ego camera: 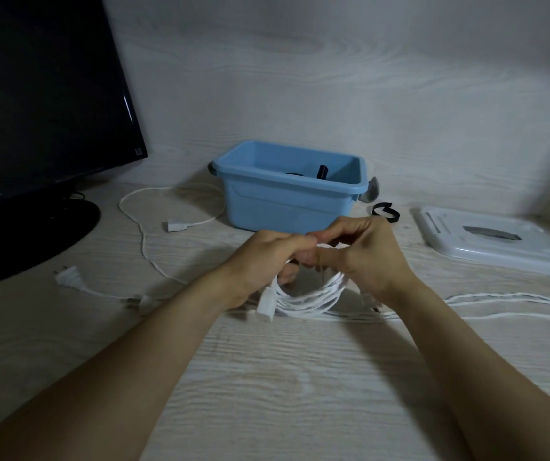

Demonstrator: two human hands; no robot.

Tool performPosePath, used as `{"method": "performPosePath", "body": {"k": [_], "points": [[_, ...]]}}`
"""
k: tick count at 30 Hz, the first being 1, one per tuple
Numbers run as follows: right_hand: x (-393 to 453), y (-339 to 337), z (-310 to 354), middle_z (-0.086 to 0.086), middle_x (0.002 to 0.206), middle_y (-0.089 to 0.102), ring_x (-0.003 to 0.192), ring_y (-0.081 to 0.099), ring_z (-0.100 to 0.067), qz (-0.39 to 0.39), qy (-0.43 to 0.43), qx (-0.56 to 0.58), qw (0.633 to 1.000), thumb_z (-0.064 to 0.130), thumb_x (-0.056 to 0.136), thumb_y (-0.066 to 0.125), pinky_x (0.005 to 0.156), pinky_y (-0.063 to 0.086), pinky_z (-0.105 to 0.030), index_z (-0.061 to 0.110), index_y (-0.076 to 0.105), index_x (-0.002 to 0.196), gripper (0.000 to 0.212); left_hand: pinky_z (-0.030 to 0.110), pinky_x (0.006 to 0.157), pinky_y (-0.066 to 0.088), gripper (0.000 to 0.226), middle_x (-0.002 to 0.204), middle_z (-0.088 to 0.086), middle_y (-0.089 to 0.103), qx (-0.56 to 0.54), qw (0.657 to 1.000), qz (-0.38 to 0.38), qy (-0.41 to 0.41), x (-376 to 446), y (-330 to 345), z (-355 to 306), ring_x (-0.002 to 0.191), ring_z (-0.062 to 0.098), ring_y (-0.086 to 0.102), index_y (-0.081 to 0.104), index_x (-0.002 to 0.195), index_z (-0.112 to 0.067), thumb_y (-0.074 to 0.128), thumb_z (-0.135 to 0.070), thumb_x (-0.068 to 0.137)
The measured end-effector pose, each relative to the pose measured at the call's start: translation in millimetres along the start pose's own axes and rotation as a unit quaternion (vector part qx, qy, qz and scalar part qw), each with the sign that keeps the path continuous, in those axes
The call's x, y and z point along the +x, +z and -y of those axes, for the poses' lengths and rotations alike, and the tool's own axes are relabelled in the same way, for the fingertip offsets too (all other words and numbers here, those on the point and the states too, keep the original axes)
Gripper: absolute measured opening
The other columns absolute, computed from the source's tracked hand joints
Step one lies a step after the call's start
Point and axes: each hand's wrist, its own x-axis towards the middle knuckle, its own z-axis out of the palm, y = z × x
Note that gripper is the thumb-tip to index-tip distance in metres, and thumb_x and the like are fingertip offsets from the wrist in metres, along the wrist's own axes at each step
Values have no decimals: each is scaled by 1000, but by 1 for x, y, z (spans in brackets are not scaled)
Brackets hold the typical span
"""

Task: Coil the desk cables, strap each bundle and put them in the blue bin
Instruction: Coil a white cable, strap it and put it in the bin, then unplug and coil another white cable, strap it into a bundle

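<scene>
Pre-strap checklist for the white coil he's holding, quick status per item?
1. Both hands on the white cable coil: left hand and right hand grip it, ok.
2. Coil finished: not ok, loose white cable tail trails right across the desk.
3. Black strap loop available: ok, lying beside the blue plastic bin.
4. Bin has room: ok, open top, dark items inside.
5. Other white power cord coiled: not ok, spread at left.

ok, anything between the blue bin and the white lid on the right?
Head view: a curled black strap lies on the desk between the blue bin and the white lid.
</scene>
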Motion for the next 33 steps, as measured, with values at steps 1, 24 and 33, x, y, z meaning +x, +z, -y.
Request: {"method": "performPosePath", "body": {"k": [1, 24, 33], "points": [[1, -4, -1, -12, 85, 77, 84, 73, -28, 24, -13, -23, 999, 13, 58, 89, 85, 59, -36, -3, 76, 85, 34, 25, 50, 28, 19, 59, -4, 51, -4, 1000, 7, -2, 1, -1, 2, 50, 10, 34, 66, 94, -2, 56, -19, 97], [2, -13, -19, -15, 74, 69, 70, 60, -14, -111, -68, 26, 991, 47, 98, 38, 69, 44, -15, -6, 69, 75, 66, 30, 72, 41, 24, 96, 8, 61, 214, 883, -376, 182, 95, -25, -108, 87, 24, 57, 49, 107, -6, 41, -28, 102], [4, -4, -31, -11, 72, 69, 69, 59, -18, -75, 3, -32, 997, 61, 91, 43, 75, 49, -44, 2, 65, 67, 68, 34, 99, 40, 33, 119, 12, 63, 495, 840, -186, 121, 97, -45, -57, 114, 29, 54, 62, 117, -9, 62, -28, 90]]}}
